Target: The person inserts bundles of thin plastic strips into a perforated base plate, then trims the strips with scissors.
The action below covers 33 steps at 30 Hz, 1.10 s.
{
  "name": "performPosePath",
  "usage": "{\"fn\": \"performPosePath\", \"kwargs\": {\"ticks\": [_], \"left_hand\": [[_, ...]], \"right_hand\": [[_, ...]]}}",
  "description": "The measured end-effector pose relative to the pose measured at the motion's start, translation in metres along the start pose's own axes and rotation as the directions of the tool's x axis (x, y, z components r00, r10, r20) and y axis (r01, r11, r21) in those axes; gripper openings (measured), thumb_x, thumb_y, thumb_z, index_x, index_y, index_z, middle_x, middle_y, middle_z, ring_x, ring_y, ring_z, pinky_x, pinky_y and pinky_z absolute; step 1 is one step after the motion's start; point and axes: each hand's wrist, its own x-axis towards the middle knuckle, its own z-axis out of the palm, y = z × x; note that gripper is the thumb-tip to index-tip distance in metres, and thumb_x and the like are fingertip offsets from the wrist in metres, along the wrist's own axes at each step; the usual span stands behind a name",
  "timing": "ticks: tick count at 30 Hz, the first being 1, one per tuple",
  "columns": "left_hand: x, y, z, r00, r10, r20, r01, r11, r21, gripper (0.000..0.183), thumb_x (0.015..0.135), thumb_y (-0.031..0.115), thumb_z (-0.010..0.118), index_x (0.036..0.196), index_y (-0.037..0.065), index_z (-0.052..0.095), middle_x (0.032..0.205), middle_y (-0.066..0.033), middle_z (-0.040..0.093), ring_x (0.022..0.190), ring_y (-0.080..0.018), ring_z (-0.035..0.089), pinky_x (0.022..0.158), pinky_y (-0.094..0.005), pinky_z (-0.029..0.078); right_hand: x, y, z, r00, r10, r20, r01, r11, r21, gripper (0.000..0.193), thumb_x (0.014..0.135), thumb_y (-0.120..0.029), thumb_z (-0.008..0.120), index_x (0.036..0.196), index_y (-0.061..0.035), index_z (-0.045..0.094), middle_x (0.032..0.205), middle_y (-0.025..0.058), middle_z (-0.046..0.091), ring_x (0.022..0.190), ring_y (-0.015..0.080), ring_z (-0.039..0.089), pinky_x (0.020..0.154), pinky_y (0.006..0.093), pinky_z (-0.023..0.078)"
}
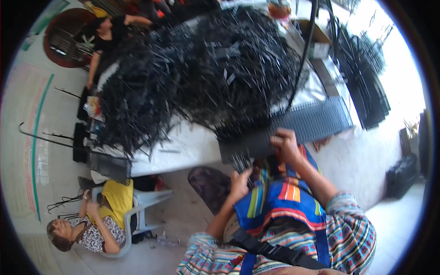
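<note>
A long black panel (316, 118) with closely spaced ridges lies along the near edge of the table, its right part reaching the table's corner. My right hand (285, 143) is closed at the panel's near edge, around its middle; whatever sits between the fingertips is too small to make out. Below the panel's left end, my left hand (239, 183) grips a small bundle of thin dark strips (240, 161) that point up toward the panel. Just beyond the panel rises a big heap of loose black strips (206, 68).
The white-covered table (192, 145) carries the heap. A thin black rod (303, 59) slants up from the panel. Stacked black panels (364, 87) stand at right, near a cardboard box (316, 34). One person sits in a grey chair (142, 208) at lower left; another works at far left.
</note>
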Motion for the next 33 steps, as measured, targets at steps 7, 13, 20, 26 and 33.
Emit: {"fn": "performPosePath", "kwargs": {"ticks": [7, 13, 20, 26, 33], "left_hand": [[0.012, 0.015, 0.025, 0.997, -0.072, 0.013, 0.067, 0.824, -0.563, 0.022, 0.089, 0.002, 0.057, 0.111, 0.000, 0.061, 0.082, -0.0071, 0.065, 0.067, -0.0166, 0.064, 0.061, -0.0299, 0.053], [0.022, 0.004, 0.021, 0.958, -0.267, 0.104, 0.272, 0.735, -0.622, 0.019, 0.092, 0.003, 0.054, 0.109, 0.000, 0.061, 0.087, -0.0100, 0.066, 0.071, -0.0190, 0.065, 0.064, -0.0309, 0.054], [0.015, 0.010, 0.023, 0.983, -0.174, 0.062, 0.174, 0.754, -0.633, 0.015, 0.092, 0.006, 0.056, 0.105, 0.000, 0.062, 0.088, -0.0128, 0.067, 0.077, -0.0197, 0.066, 0.071, -0.0330, 0.056], [0.017, 0.004, 0.019, 0.951, -0.276, 0.138, 0.302, 0.742, -0.599, 0.017, 0.094, 0.008, 0.056, 0.108, 0.000, 0.059, 0.093, -0.0148, 0.068, 0.078, -0.0216, 0.067, 0.071, -0.0337, 0.057], [0.028, -0.005, 0.014, 0.939, -0.279, 0.200, 0.337, 0.645, -0.686, 0.018, 0.093, 0.008, 0.057, 0.108, -0.001, 0.058, 0.092, -0.0165, 0.067, 0.078, -0.0231, 0.068, 0.068, -0.0339, 0.057]], "right_hand": [[0.023, -0.010, -0.012, 0.946, -0.223, -0.237, 0.227, 0.974, -0.013, 0.007, 0.085, -0.005, 0.067, 0.090, -0.0004, 0.069, 0.068, -0.0027, 0.058, 0.055, 0.0040, 0.048, 0.049, 0.0199, 0.037], [0.028, -0.008, 0.008, 0.918, -0.353, -0.179, 0.353, 0.935, -0.033, 0.007, 0.084, -0.002, 0.070, 0.091, -0.0028, 0.071, 0.068, -0.0044, 0.058, 0.057, 0.0010, 0.048, 0.050, 0.0181, 0.037], [0.043, -0.004, 0.028, 0.810, -0.587, 0.015, 0.579, 0.795, -0.180, 0.011, 0.082, 0.003, 0.069, 0.093, 0.0003, 0.071, 0.081, -0.0001, 0.062, 0.066, 0.0039, 0.054, 0.056, 0.0178, 0.041], [0.048, -0.004, 0.032, 0.771, -0.630, 0.093, 0.624, 0.719, -0.306, 0.012, 0.079, 0.004, 0.071, 0.091, 0.0000, 0.070, 0.081, 0.0019, 0.064, 0.071, 0.0066, 0.058, 0.062, 0.0202, 0.045], [0.061, -0.011, 0.049, 0.764, -0.616, 0.191, 0.614, 0.605, -0.507, 0.015, 0.071, -0.007, 0.077, 0.085, -0.0060, 0.072, 0.077, 0.0069, 0.064, 0.067, 0.0206, 0.066, 0.059, 0.0277, 0.050]]}}
